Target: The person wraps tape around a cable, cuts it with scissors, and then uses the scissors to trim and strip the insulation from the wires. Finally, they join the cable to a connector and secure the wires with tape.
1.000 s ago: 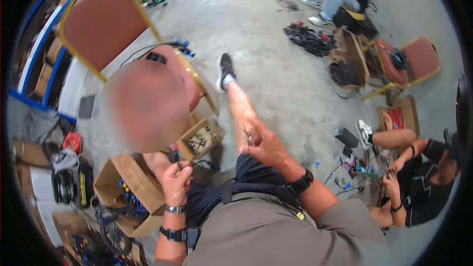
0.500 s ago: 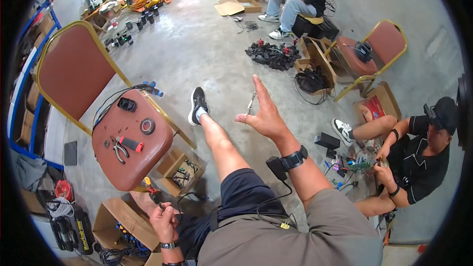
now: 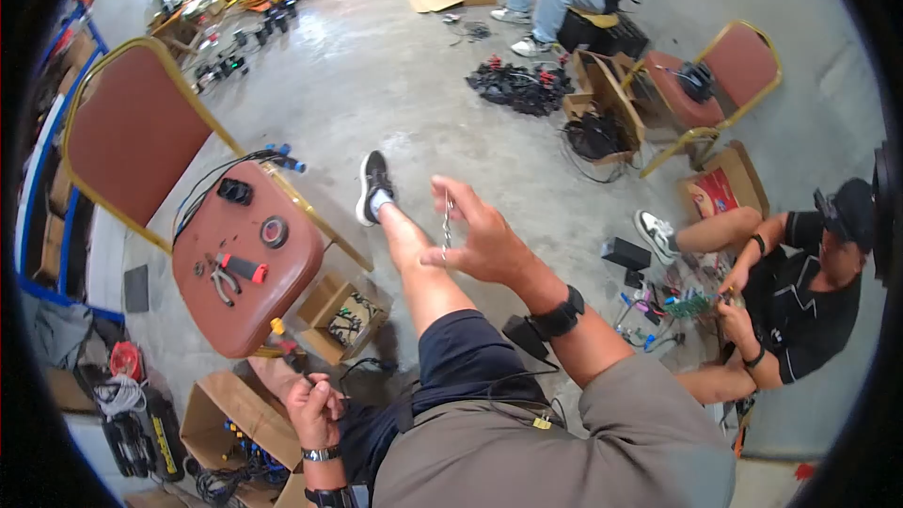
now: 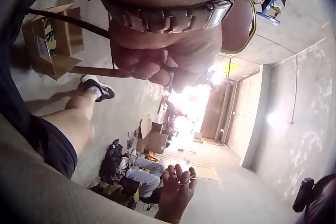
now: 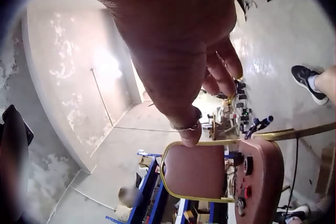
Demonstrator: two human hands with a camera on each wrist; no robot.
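Note:
My right hand point(image 3: 489, 243), raised over the bare leg, has thumb and fingers spread wide with small silver scissors point(image 3: 446, 231) between them. In the right wrist view a metal loop point(image 5: 188, 126) circles the thumb. Low at the left, my left hand point(image 3: 315, 409) has its fingers curled round a dark cable. A yellow connector point(image 3: 277, 326) with a red part below it sticks up above that fist. Close by is the chair seat point(image 3: 202, 306), bearing pliers point(image 3: 224, 286), a red-and-black handle point(image 3: 246, 268), a tape roll point(image 3: 274, 231) and a black part point(image 3: 235, 191).
A small box of parts point(image 3: 320, 329) stands beside the chair; a larger carton point(image 3: 212, 423) with blue-tipped cables is lower left. At right a seated person point(image 3: 800, 292) works among loose electronics. Further off are a black pile point(image 3: 522, 87) and another chair point(image 3: 748, 71).
The head view has swung right and up from the first frame. The right hand lifted off the leg and spread, then came slightly lower and left. The left hand keeps its hold on the cable.

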